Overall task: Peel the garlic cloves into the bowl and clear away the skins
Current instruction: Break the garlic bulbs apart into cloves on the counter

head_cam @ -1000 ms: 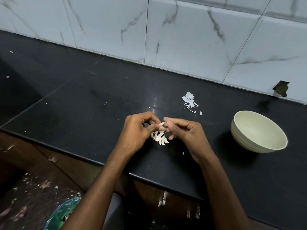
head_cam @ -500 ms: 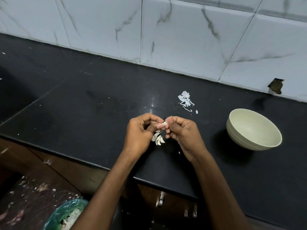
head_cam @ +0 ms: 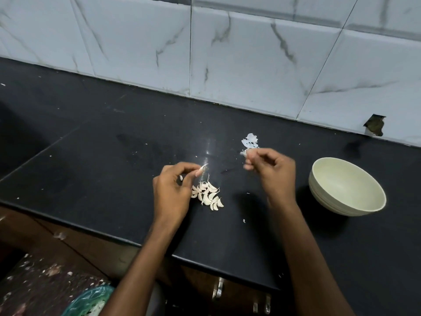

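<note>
At the lower left, below the edge of the black polished stone counter [head_cam: 95, 142], a green plastic-lined bin [head_cam: 91, 302] stands on a littered floor. Further right, the left hand [head_cam: 173, 190] hovers over the counter with its fingers curled, the grip pinching a small pale garlic clove [head_cam: 203, 167] between thumb and fingertip; the clove's pointed tip sticks out to the right of that grip. Just below and to the right of it, a loose heap of whitish unpeeled garlic cloves [head_cam: 208, 195] lies on the counter, close beside the left palm. Up and to the right, well apart from the left hand, the right hand [head_cam: 271, 169] has its fingers curled, its grip pinching a thin scrap of white papery skin [head_cam: 244, 153] at the fingertips. Just beyond that grip, towards the wall, a small pile of white garlic skins [head_cam: 250, 140] sits on the counter. To the right of the right hand, a cream round bowl [head_cam: 346, 185] stands on the counter, tilted towards the viewer. Behind everything runs a wall of white marbled tiles [head_cam: 250, 53].
</note>
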The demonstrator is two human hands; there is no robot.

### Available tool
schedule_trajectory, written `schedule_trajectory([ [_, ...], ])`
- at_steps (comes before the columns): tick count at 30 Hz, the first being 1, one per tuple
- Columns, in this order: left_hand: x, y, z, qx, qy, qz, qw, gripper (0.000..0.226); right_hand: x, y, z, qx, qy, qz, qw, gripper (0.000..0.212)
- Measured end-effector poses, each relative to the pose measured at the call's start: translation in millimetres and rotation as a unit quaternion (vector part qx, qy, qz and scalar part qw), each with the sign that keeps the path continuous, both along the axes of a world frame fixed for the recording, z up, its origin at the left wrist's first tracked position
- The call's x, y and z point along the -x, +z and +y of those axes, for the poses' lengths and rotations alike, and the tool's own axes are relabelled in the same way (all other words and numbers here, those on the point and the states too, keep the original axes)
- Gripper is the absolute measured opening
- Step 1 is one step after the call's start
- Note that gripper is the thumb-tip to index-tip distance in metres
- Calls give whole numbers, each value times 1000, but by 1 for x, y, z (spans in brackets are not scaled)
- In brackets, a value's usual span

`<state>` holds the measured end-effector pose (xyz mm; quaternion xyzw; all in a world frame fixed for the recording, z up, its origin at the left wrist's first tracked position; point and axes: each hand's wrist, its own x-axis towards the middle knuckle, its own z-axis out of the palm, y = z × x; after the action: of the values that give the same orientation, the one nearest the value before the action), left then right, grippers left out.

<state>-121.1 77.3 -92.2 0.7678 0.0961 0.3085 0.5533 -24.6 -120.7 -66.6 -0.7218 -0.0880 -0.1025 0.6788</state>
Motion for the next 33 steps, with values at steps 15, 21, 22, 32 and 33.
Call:
schedule_trajectory([
  [15,13,-10,22,-47,18,30,998,15,-15,-4,-34,190,31,76,978,33],
  [21,38,-17,34,-189,-5,117,975,47,64,-10,-12,213,184,146,948,69],
  [22,37,-18,31,-202,-1,125,971,49,68,-14,-2,225,179,133,948,70],
  [32,32,-14,27,-95,-13,101,990,38,83,-13,2,198,97,71,973,49],
  [33,34,-15,28,-95,-13,96,991,37,88,-13,-15,197,94,92,972,51],
])
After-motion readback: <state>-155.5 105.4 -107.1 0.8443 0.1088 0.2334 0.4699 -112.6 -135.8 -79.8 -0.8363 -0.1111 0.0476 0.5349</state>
